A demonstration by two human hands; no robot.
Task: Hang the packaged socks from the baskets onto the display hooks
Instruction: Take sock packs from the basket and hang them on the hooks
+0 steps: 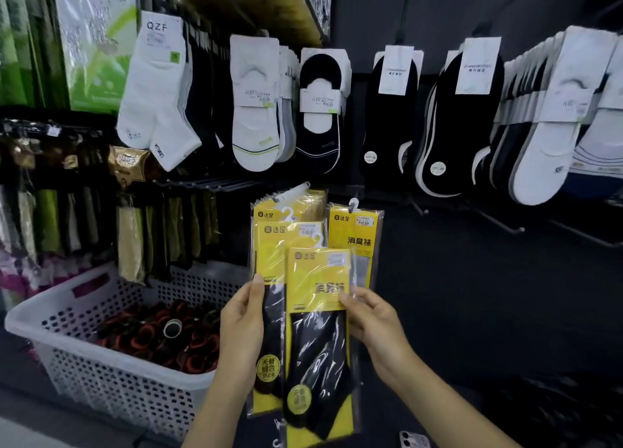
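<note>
Head view: the packaged socks are flat plastic sleeves with yellow card inserts, light in weight, semi-stiff at the card and limp below it. The film is glossy and judged slippery, so sleeves may slide against one another. The best hold is at the card edge, leaving the white hanger tab (317, 240) at the top free for the hook. The left hand (241, 329) supports a fanned stack of packs (286, 242) in front of the rack, thumb laid on the front face; its fingers pass behind and are not visible. The right hand (374, 322) has its grip closed in a pinch on the right edge of the front pack (317, 289), thumb on the face, fingertips behind. A further pack (357, 242) stands just beside the stack; whether it hangs on a hook or is held cannot be told. Empty display hooks (521, 229) project from the dark panel to the right, below rows of hung socks. A white perforated basket (101, 380) sits at lower left, holding dark and red rolled items of uncertain kind. No pack in hand is yet on a hook.
</note>
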